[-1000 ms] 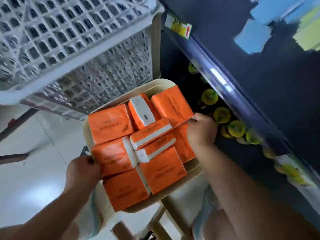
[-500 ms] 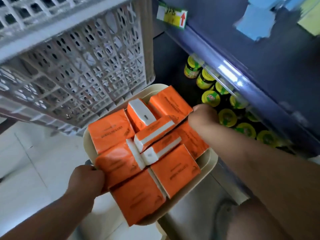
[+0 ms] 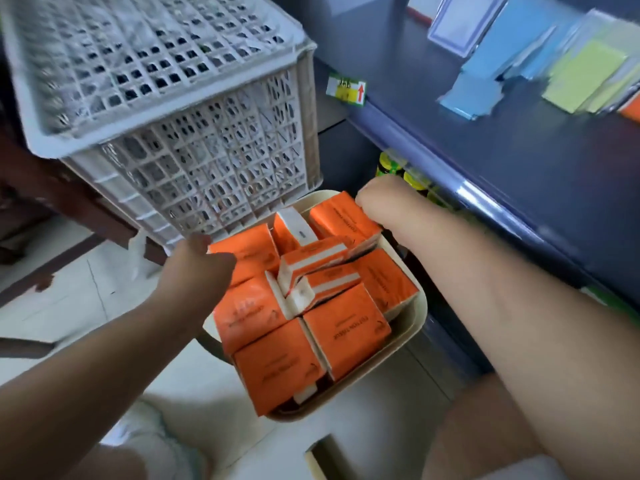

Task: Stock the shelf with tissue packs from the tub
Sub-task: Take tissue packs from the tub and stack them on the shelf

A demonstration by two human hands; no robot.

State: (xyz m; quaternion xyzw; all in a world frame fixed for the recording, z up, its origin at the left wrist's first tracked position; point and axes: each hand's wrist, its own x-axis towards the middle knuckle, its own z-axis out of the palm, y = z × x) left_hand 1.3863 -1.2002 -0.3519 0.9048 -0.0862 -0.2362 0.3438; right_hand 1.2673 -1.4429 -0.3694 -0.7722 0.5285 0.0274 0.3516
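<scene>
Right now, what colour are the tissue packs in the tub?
The tissue packs are orange with white ends; head view shows it best.

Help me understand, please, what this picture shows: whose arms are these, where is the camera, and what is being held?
There is no machine here: a person works with bare hands, and the picture comes from a camera worn on the head, looking down. The left hand and right hand sit at opposite sides of a cream tub filled with orange tissue packs. Their fingers are hidden, so whether they grip the rim or a pack cannot be told. Beyond it stands a white lattice crate; on the right is a dark blue shelf with blurred blue and green packets on top and yellow-lidded jars below.
</scene>
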